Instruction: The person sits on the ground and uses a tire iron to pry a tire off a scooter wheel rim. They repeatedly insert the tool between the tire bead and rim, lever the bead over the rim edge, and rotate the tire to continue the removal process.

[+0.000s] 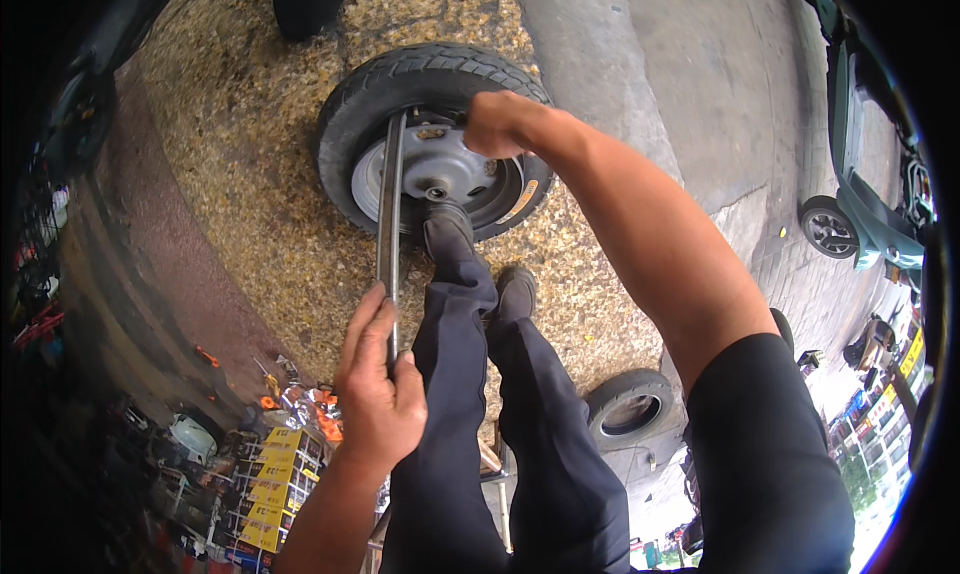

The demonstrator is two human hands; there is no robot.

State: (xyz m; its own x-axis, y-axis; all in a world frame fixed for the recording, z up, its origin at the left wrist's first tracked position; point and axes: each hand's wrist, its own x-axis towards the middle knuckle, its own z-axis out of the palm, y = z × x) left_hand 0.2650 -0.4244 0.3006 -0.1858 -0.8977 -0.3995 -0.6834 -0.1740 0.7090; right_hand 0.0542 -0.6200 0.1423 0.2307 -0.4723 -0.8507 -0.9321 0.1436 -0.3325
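A tire on a grey metal wheel rim (430, 157) lies on speckled ground, my shoe (446, 236) pressing on it. A long metal bar (388, 224) runs from the tire's inner edge toward me, with my left hand (385, 369) closed round its lower end. My right hand (495, 124) is closed at the upper right inner edge of the tire, beside a dark piece there; what its fingers hold is hidden.
A loose tire (620, 396) lies at lower right. A teal scooter (862, 219) stands at right. Yellow boxes (275, 484), a white helmet (192, 436) and scattered tools and parts are at lower left. Dark vehicle parts (90, 114) line the left edge.
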